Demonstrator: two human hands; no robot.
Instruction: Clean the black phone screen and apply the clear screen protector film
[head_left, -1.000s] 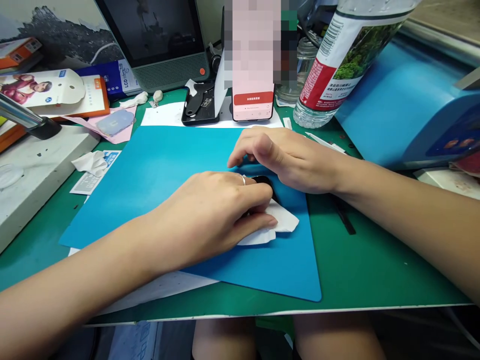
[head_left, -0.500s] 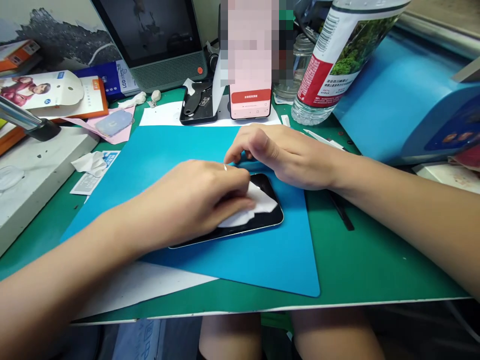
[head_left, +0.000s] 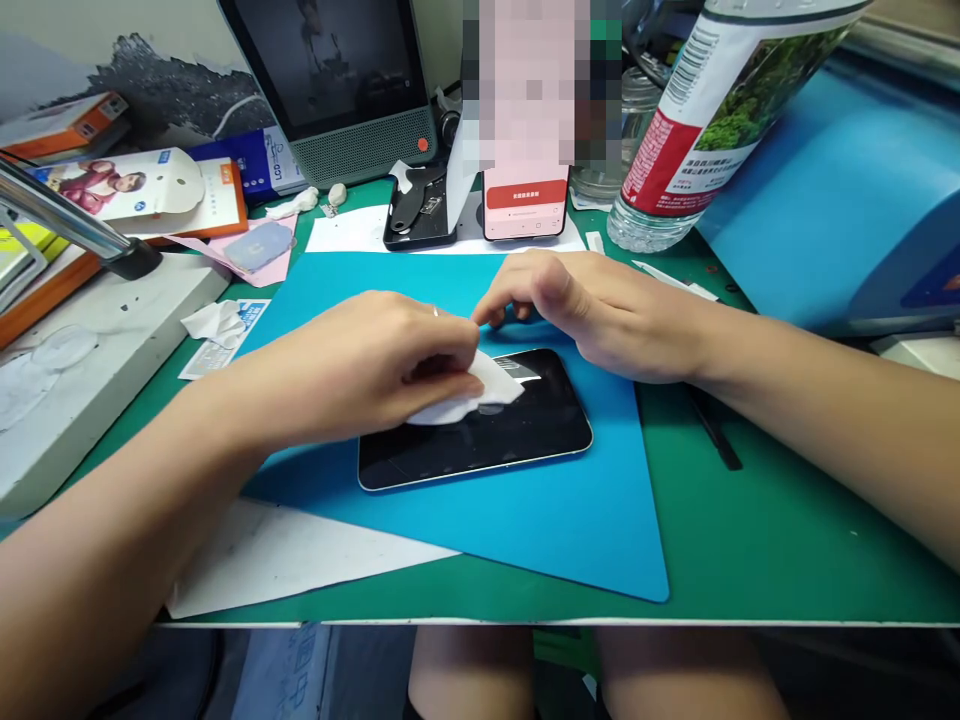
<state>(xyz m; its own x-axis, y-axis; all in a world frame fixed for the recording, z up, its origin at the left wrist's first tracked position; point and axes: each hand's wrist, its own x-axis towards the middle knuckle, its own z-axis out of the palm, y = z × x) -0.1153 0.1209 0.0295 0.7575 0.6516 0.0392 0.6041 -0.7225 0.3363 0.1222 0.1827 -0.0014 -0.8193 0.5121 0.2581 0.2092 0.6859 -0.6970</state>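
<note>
A black phone (head_left: 487, 435) lies screen up on a blue mat (head_left: 555, 520). My left hand (head_left: 375, 360) is closed on a white wipe (head_left: 469, 395) and presses it on the phone's far left part. My right hand (head_left: 585, 305) rests at the phone's far edge, fingers curled and touching that edge, steadying the phone.
A propped phone with a red banner (head_left: 525, 195) stands behind the mat, beside a large plastic bottle (head_left: 697, 120) and a dark screen (head_left: 330, 70). A white block (head_left: 97, 340) with packages sits at the left. A blue machine (head_left: 832, 190) fills the right. A black tool (head_left: 716, 435) lies on the green table (head_left: 787, 540).
My left hand has drawn the wipe leftward and away across the phone, uncovering most of the black screen. My right hand stays at the far edge.
</note>
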